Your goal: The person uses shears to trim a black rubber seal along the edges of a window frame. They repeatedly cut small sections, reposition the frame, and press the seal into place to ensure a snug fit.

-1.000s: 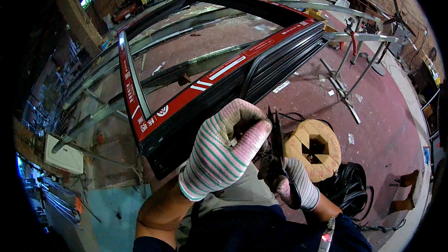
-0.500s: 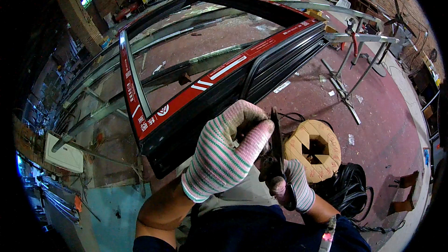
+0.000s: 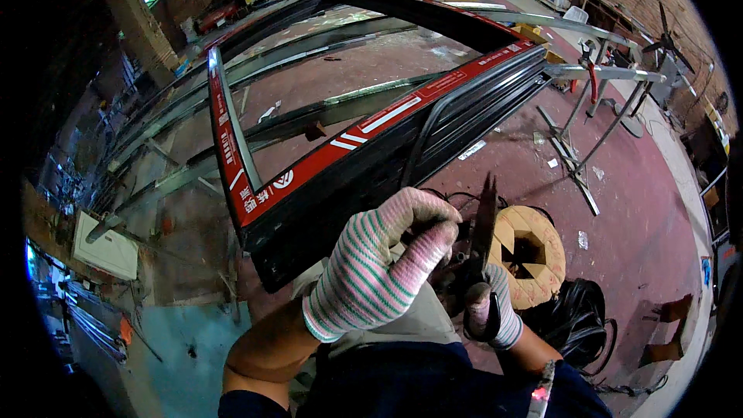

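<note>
My left hand point(image 3: 379, 263), in a pink, white and green striped knit glove, is pinched closed around a black rubber strip point(image 3: 422, 139). The strip loops up from my fingers over the side of a black window frame point(image 3: 348, 201) faced with red film. Its end inside my fingers is hidden. In a matching glove, my right hand point(image 3: 501, 313) grips dark scissors point(image 3: 483, 224) by the handles, blades pointing up. The blades stand just right of my left fingertips, apart from them.
A tan paper-wrapped roll point(image 3: 546, 263) and a coil of black strip point(image 3: 580, 317) lie by my right hand. Metal stands point(image 3: 573, 162) hold up the frame's right side, with red-handled pliers point(image 3: 594, 81) there. A white box point(image 3: 104, 248) sits at left.
The scissors have moved a little right, away from my left fingertips, and their blades show broader. My left hand keeps its pinch. The whole view has shifted slightly.
</note>
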Tool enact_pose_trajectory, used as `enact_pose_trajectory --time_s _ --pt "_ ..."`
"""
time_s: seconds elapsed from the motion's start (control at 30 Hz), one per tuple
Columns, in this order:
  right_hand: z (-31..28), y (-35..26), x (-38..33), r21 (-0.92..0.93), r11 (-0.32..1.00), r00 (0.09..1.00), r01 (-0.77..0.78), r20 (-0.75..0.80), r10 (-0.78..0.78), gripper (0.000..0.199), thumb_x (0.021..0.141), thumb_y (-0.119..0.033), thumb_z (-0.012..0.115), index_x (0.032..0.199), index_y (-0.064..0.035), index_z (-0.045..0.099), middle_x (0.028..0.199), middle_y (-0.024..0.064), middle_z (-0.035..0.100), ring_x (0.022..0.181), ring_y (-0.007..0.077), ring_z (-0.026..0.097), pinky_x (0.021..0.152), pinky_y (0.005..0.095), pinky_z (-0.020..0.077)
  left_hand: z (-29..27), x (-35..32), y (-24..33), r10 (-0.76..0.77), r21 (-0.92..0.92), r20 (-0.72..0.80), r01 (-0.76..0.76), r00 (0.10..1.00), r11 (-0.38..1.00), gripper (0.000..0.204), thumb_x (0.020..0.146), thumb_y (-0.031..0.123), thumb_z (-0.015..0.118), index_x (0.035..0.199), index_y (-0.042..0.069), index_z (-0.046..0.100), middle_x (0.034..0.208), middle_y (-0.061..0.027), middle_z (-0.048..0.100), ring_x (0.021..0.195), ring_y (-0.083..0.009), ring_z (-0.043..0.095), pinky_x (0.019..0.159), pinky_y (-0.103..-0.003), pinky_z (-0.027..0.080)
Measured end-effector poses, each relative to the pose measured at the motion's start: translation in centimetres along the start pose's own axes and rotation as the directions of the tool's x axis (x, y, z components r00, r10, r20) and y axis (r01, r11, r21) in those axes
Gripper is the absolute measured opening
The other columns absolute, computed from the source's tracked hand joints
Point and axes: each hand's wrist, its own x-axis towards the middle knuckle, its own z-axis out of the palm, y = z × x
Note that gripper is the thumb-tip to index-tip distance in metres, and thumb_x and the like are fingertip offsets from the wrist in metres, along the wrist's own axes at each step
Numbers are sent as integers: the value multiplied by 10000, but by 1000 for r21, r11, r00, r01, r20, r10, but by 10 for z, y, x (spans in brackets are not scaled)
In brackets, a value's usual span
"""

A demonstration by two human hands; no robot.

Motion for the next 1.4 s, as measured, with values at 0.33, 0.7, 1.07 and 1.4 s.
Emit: enact_pose_trajectory --time_s 0.33,0.7,1.07,1.4 --pt "-7 20 -12 18 999 982 34 183 -37 305 914 -276 660 1030 1 604 864 106 648 621 134 557 501 278 458 -5 -12 -9 122 -44 -72 -126 990 991 144 986 123 588 1074 9 595 959 -55 660 816 -102 634 1098 -399 403" --pt "-26 53 17 -678 665 949 312 193 -248 474 845 -461 735 893 10 695 715 80 680 630 130 606 612 289 494 -30 -51 -18 521 302 40 -508 853 807 158 838 104 738 978 94 664 953 -82 665 935 -274 661 972 -450 490" --pt "-63 190 159 97 994 997 -42 62 36 257 890 -46 646 1141 -13 601 1092 65 668 915 182 598 821 300 519 -32 -158 -143 4 505 -177 87 984 859 93 893 153 662 882 62 677 870 -92 684 892 -273 662 921 -415 514" --pt "-20 231 229 -477 865 988 -154 -98 122 312 895 19 604 1204 -23 598 1102 68 635 987 203 589 897 305 490 -44 -168 -184 -242 415 -202 306 949 857 204 933 258 622 945 62 679 895 -112 686 880 -316 654 800 -404 524"
